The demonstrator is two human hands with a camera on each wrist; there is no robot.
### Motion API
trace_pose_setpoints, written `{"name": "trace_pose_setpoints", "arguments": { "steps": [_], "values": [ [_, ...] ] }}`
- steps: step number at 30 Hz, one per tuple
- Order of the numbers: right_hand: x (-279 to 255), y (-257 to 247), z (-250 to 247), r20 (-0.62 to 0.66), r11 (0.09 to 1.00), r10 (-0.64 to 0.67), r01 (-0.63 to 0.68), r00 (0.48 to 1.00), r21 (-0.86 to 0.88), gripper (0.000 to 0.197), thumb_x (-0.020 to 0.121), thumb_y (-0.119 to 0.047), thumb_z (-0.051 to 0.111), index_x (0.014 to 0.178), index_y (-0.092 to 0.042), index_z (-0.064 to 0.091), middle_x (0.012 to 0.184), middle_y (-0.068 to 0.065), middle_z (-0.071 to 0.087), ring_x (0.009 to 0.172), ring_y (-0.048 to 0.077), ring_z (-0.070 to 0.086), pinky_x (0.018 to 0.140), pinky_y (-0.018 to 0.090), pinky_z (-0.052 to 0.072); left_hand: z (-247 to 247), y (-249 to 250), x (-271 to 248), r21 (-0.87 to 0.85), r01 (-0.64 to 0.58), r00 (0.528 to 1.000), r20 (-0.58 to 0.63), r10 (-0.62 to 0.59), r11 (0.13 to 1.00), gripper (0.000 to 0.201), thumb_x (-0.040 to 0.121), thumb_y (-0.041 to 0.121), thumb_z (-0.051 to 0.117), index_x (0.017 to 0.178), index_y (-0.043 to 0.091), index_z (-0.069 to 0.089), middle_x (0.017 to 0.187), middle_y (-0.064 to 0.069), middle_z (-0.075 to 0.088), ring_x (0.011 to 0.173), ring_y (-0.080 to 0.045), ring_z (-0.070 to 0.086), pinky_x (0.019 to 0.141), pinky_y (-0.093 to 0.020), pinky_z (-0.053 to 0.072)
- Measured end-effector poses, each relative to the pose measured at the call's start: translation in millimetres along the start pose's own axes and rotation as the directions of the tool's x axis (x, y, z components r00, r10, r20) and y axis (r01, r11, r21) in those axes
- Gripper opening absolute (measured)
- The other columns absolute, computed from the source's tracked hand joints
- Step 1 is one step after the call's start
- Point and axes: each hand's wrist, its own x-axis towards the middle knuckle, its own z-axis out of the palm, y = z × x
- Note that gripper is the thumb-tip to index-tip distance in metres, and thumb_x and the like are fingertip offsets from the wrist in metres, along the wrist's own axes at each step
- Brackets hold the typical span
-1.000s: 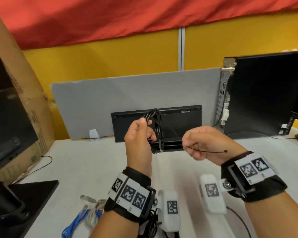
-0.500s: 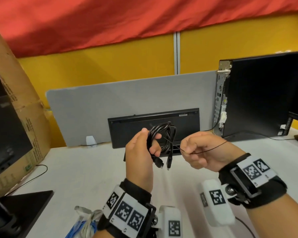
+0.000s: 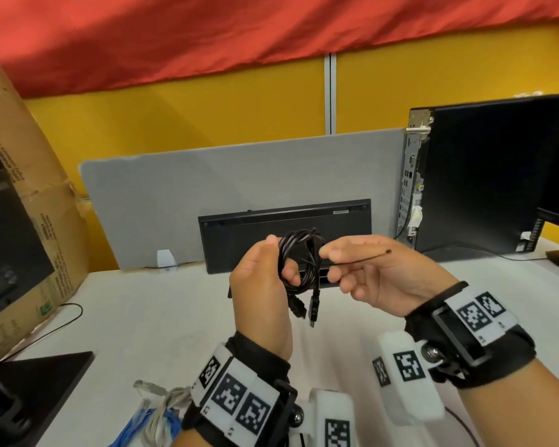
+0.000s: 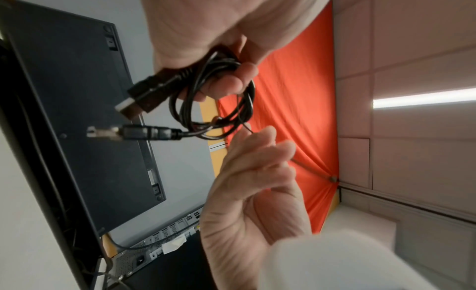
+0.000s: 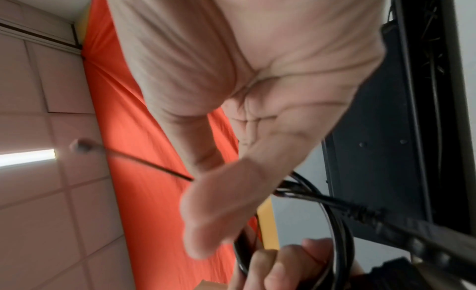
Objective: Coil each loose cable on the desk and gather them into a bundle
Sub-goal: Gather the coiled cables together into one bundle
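Desk [image 3: 162,321] below, hands raised above it; left hand [image 3: 262,295] grips coiled black USB cable [image 3: 299,262], both plugs hanging; right hand [image 3: 378,272] pinches thin black tie [image 3: 362,259] beside the coil; step judged: securing this coil; next, wrap tie around loops, keeping them gathered.

Coiled cable [image 3: 299,259]: black, glossy rubbery plastic jacket; plug shells matt black plastic with bare bright metal tips [image 4: 103,132]. Bench [image 3: 149,317]: smooth matt off-white surface; behind the cable, keyboard underside [image 3: 284,221] matt black plastic, against a grey felt-like cloth panel [image 3: 239,169]. Left of the panel, cardboard box [image 3: 29,188]: brown, creased, rough paper; above, red cloth drape [image 3: 239,33], wrinkled.
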Motion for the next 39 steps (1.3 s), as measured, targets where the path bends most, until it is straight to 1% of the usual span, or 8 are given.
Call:
{"name": "trace_pose_setpoints", "arguments": {
  "steps": [7, 9, 14, 19, 23, 30, 34, 39],
  "values": [
    [-4, -1, 3, 0.103, 0.975, -0.214, 0.207, 0.971, 0.08, 0.037, 0.078, 0.012, 0.045, 0.1, 0.004, 0.073, 0.097, 0.026, 0.071, 0.087, 0.032, 0.073, 0.069, 0.028, 0.059, -6, 3, 7, -0.04, -0.009, 0.986, -0.164, 0.002, 0.999, 0.04, 0.098, 0.027, 0.049, 0.06, 0.025, 0.061, 0.052, 0.002, 0.044, 0.052, -0.014, 0.042, 0.058, -0.031, 0.037],
    [-4, -1, 4, 0.085, 0.965, -0.259, 0.253, 0.962, 0.074, 0.033, 0.08, 0.012, 0.048, 0.099, 0.002, 0.073, 0.096, 0.025, 0.072, 0.086, 0.031, 0.073, 0.069, 0.028, 0.059, -7, 4, 8, -0.049, -0.011, 0.984, -0.178, 0.002, 0.999, 0.042, 0.098, 0.027, 0.05, 0.059, 0.027, 0.064, 0.052, 0.003, 0.044, 0.051, -0.013, 0.042, 0.059, -0.03, 0.037],
    [-4, 1, 10, -0.073, 0.925, -0.38, 0.376, 0.922, -0.053, 0.028, 0.07, -0.02, 0.071, 0.091, -0.002, 0.076, 0.086, 0.013, 0.071, 0.067, 0.018, 0.066, 0.057, 0.022, 0.054, -5, 5, 7, -0.01, -0.022, 0.985, -0.173, 0.02, 1.0, 0.041, 0.098, 0.028, 0.05, 0.06, 0.028, 0.065, 0.051, 0.005, 0.044, 0.051, -0.012, 0.043, 0.059, -0.031, 0.037],
    [-1, 1, 8, -0.258, 0.861, -0.505, 0.502, 0.824, -0.083, 0.024, 0.081, -0.015, 0.067, 0.098, 0.0, 0.074, 0.093, 0.012, 0.071, 0.066, 0.017, 0.061, 0.056, 0.021, 0.052, -2, 5, 2, 0.121, -0.088, 0.992, -0.08, 0.098, 0.989, 0.041, 0.099, 0.029, 0.047, 0.062, 0.029, 0.064, 0.053, 0.004, 0.047, 0.054, -0.013, 0.045, 0.061, -0.032, 0.041],
    [-4, -3, 4, -0.281, 0.862, -0.501, 0.501, 0.819, -0.077, 0.022, 0.086, -0.012, 0.062, 0.101, 0.001, 0.073, 0.086, 0.014, 0.069, 0.067, 0.018, 0.062, 0.058, 0.021, 0.053, 3, 5, -4, 0.26, -0.141, 0.99, 0.054, 0.131, 0.955, 0.034, 0.099, 0.025, 0.047, 0.07, 0.019, 0.065, 0.059, -0.001, 0.057, 0.061, -0.016, 0.057, 0.065, -0.033, 0.052],
    [-7, -9, -2, -0.247, 0.862, -0.449, 0.343, 0.858, -0.374, 0.016, 0.092, -0.005, 0.058, 0.097, -0.001, 0.073, 0.076, 0.011, 0.069, 0.061, 0.02, 0.059, 0.052, 0.023, 0.052, 6, -2, -5, 0.452, -0.243, 0.965, 0.2, 0.167, 0.858, 0.029, 0.099, 0.016, 0.049, 0.078, 0.012, 0.069, 0.068, -0.008, 0.063, 0.061, -0.009, 0.058, 0.057, -0.016, 0.047],
    [-8, -10, -5, -0.226, 0.835, -0.451, 0.319, 0.863, -0.448, 0.016, 0.092, -0.001, 0.059, 0.099, -0.004, 0.073, 0.074, 0.012, 0.071, 0.058, 0.016, 0.061, 0.05, 0.022, 0.052, 5, -6, -3, 0.463, -0.219, 0.973, 0.169, 0.157, 0.859, 0.028, 0.097, 0.014, 0.051, 0.079, 0.018, 0.071, 0.069, -0.002, 0.066, 0.068, -0.024, 0.067, 0.065, -0.035, 0.058],
    [-7, -6, -4, -0.179, 0.803, -0.46, 0.321, 0.87, -0.503, 0.013, 0.088, -0.008, 0.065, 0.092, -0.008, 0.077, 0.076, 0.01, 0.072, 0.06, 0.017, 0.063, 0.053, 0.022, 0.052, 5, -7, -3, 0.425, -0.174, 0.982, 0.141, 0.125, 0.889, 0.026, 0.098, 0.013, 0.052, 0.08, 0.015, 0.071, 0.067, -0.002, 0.067, 0.064, -0.017, 0.068, 0.061, -0.026, 0.059]
  ]
}}
